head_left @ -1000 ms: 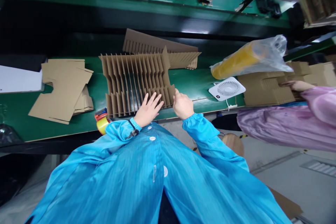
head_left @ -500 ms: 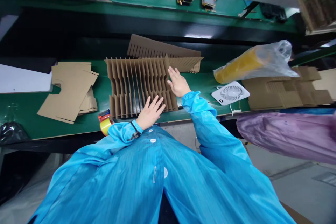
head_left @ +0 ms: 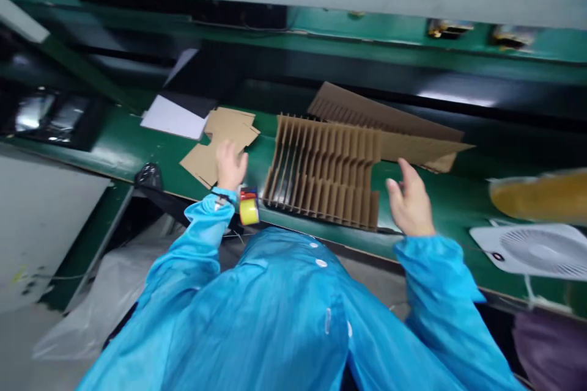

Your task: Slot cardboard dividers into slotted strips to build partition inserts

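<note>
A slotted cardboard divider grid (head_left: 325, 165) stands upright on the green bench in front of me. My left hand (head_left: 230, 165) is over the flat cut cardboard sheets (head_left: 224, 128) to the left of the grid, fingers stretched out; whether it touches them I cannot tell. To the right of the grid, apart from it, my right hand (head_left: 411, 201) hovers with thumb and fingers spread and nothing in it. Behind the grid lie long slotted cardboard strips (head_left: 389, 116). A tape dispenser with yellow tape (head_left: 249, 209) sits at the bench edge beside my left wrist.
A white fan (head_left: 532, 247) lies at the right, with a yellow roll in clear plastic (head_left: 541, 195) behind it. White and black sheets (head_left: 177, 117) lie to the left. A raised green shelf (head_left: 367, 30) runs along the back.
Both hands have left the divider grid: the left moved left to the flat cardboard, the right moved out to the right. My view has turned left.
</note>
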The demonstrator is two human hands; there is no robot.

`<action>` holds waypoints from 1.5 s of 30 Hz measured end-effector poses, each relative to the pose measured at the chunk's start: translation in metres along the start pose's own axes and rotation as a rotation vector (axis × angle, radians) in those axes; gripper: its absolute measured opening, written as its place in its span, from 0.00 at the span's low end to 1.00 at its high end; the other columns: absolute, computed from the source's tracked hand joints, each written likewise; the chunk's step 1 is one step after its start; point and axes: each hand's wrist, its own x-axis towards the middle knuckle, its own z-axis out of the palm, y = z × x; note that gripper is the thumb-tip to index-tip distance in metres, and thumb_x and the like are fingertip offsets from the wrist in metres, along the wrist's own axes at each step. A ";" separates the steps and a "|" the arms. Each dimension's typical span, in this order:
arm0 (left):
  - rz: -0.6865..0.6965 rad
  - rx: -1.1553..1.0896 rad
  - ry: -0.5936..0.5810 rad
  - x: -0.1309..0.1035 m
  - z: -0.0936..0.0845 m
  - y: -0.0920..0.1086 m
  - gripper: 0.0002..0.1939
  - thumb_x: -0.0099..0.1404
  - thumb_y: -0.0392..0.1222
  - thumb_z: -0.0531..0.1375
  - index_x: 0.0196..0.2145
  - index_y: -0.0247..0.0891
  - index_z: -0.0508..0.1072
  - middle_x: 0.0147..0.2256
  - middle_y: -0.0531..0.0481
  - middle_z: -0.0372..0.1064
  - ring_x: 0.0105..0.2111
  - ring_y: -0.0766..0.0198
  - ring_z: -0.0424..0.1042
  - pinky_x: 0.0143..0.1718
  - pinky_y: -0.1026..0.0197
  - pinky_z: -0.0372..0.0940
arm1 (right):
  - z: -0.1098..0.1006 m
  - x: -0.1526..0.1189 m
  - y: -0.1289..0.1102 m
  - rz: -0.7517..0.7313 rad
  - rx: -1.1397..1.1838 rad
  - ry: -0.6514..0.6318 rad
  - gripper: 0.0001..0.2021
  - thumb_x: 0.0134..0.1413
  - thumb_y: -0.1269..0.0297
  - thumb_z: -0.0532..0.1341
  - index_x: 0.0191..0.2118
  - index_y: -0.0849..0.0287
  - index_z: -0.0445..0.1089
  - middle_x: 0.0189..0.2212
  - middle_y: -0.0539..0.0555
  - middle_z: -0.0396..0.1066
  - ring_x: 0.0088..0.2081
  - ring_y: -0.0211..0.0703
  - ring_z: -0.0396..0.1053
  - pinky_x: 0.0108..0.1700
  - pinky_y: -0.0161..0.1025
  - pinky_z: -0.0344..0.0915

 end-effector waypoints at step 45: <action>1.030 -0.371 -0.335 -0.066 0.033 0.215 0.18 0.69 0.38 0.55 0.56 0.35 0.67 0.60 0.39 0.60 0.64 0.52 0.50 0.64 0.40 0.51 | -0.076 -0.084 -0.060 0.511 0.139 0.523 0.16 0.53 0.52 0.60 0.38 0.61 0.73 0.34 0.59 0.76 0.36 0.49 0.74 0.38 0.45 0.71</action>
